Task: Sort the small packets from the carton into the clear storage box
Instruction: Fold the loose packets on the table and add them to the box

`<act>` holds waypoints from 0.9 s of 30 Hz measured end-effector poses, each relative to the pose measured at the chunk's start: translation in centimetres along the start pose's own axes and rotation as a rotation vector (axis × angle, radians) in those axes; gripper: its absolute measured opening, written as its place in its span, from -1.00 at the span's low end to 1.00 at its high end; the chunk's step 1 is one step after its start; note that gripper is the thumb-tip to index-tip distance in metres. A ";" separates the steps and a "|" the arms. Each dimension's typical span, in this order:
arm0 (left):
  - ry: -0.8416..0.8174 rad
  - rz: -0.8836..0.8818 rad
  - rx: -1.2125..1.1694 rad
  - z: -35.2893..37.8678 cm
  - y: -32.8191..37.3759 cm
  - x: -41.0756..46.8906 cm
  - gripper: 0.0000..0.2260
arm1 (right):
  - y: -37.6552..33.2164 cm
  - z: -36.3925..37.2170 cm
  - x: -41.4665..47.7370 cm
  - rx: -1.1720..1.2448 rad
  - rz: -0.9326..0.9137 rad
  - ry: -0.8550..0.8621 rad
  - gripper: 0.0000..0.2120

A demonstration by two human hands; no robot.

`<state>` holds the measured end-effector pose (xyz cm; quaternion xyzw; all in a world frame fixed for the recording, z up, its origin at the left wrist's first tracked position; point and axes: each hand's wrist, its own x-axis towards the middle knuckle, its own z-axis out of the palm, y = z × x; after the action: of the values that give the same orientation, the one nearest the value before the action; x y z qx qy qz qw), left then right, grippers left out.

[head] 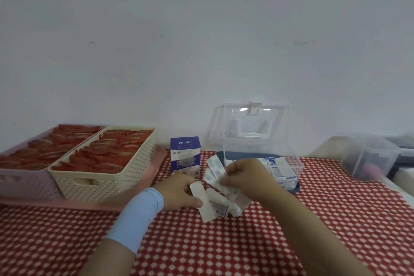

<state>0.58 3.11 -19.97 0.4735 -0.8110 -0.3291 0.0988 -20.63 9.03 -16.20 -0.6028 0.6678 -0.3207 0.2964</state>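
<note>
Right hand [244, 177] pinched a fan of packets [214, 169] just before the clear storage box [291, 159]. Left hand [179, 192] gripped a loose bunch [207, 207] on the tabletop [224, 246], carton [184, 154] behind. Risk: slick packets slipping and scattering short of the box.

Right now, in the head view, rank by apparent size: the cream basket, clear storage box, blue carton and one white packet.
Largest: cream basket and clear storage box, lid raised, too alike to rank.
Then: blue carton.
Smallest: white packet in the left hand, though nearest the camera.
</note>
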 end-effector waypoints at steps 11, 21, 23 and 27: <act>0.296 0.184 -0.343 -1.5 3.3 -1.0 -0.90 | -0.5 0.5 -0.8 0.573 -0.008 -0.163 -0.80; 0.278 0.177 -0.688 -0.8 3.4 -1.1 -0.90 | -0.4 0.5 -0.8 0.516 0.060 -0.383 -0.90; 0.198 0.176 -0.835 -0.4 3.7 -1.2 -0.81 | -0.5 0.4 -0.7 0.550 0.063 -0.423 -0.90; 0.005 0.229 -1.037 0.1 4.0 -1.5 -0.84 | -0.6 0.3 -0.8 0.717 0.097 -0.520 -0.79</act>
<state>-1.49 5.74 -17.30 0.2716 -0.5879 -0.6730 0.3573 -19.95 9.78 -15.87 -0.4904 0.4450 -0.3554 0.6597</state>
